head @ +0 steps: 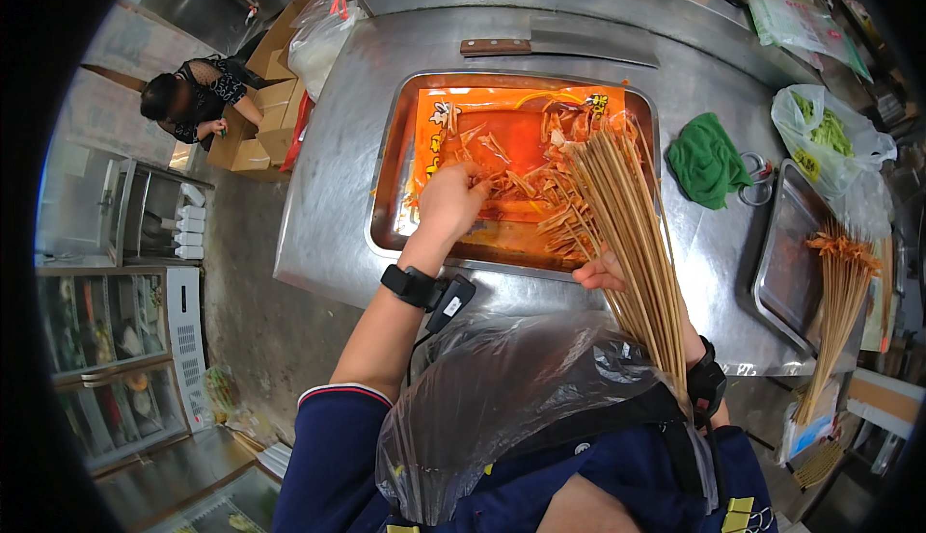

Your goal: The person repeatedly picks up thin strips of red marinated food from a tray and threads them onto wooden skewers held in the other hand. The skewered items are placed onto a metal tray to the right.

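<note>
A steel tray [384, 164] on the metal worktable holds an orange plastic packet [521, 99] bearing writing, with red, oily food strips [521, 184] spread over it. My left hand [452, 196] reaches into the strips with curled fingers. Its fingertips are partly hidden, so whether they pinch a strip does not show. My right hand [604, 270] is closed around a thick bundle of bamboo skewers [636, 243], mostly hidden behind it. Strips threaded on the skewers' far ends [571, 222] rest over the tray's right side.
A cleaver [564, 49] lies behind the tray. Rightward are a green cloth [707, 160], scissors [757, 180], a bag of greens [832, 139] and a second tray [785, 258] with more loaded skewers [843, 309]. Past the table's left edge, a person [210, 99] handles a cardboard box [271, 124].
</note>
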Demonstrator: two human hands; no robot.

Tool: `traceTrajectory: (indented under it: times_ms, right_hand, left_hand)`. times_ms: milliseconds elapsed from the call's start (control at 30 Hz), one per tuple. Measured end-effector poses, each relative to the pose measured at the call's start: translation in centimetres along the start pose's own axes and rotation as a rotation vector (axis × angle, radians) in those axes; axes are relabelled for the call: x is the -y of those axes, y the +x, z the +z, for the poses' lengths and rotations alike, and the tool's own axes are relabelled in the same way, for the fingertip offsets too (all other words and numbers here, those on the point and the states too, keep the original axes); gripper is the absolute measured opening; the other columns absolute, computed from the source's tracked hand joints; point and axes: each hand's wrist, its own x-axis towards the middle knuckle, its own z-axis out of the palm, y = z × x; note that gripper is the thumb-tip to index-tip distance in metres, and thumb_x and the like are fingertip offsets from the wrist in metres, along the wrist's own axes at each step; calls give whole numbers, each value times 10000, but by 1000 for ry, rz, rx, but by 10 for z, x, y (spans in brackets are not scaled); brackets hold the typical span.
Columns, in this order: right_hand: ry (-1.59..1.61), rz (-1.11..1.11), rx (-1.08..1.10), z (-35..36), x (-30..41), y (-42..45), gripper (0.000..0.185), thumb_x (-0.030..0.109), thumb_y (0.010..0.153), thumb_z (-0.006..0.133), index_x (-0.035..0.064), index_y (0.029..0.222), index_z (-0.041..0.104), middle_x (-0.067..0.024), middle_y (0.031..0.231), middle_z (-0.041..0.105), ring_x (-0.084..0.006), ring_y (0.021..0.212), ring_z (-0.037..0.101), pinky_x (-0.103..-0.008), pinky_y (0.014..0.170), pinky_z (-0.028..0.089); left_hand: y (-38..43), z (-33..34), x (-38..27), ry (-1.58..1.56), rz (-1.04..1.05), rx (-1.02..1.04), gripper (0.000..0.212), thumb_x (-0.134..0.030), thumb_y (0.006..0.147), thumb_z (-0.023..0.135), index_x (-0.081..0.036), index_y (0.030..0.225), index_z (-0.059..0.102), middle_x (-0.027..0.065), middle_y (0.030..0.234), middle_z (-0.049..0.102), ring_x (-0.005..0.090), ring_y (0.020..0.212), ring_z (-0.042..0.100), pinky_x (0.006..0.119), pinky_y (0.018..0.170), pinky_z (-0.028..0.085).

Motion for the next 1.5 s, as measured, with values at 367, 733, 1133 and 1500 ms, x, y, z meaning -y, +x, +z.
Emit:
traceTrajectory:
  times_ms: [367, 733, 1133, 1500]
  right_hand:
    - [-38, -32, 59, 11, 8, -2, 452, 194, 917, 543, -94, 1244, 424, -168, 885, 619, -226, 792, 657, -267, 738, 549]
    - [-91, 26, -18, 27, 21, -8, 264, 44, 840, 633, -45, 1073, 546, -52, 771, 611, -132, 688, 649, -197, 608, 538]
    - [-93, 78, 2, 25, 23, -6, 299, 75, 831, 646, -47, 1088, 556, -43, 697, 595, -97, 507, 600, -168, 418, 479]
    - [-122, 81, -30, 30, 25, -8, 301, 75, 808, 666, -37, 1071, 571, -28, 695, 579, -78, 488, 577, -162, 402, 459]
  left_hand:
    - [-15, -25, -20, -1074, 10, 93, 130, -22, 822, 618, 5, 949, 635, 29, 882, 643, 101, 790, 587, 231, 726, 466]
    - [-12, -20, -27, -1410, -24, 183, 212, -42, 861, 468, -15, 1038, 582, 61, 936, 607, 108, 794, 541, 240, 714, 427]
    - [-21, -27, -45, -1355, -128, 258, 171, -173, 963, 452, -39, 1054, 507, -80, 632, 319, 12, 459, 220, 163, 400, 186]
    - [-26, -27, -56, -1541, -240, 481, 347, -306, 997, 370, 6, 1015, 521, -65, 643, 323, 24, 473, 233, 167, 417, 215]
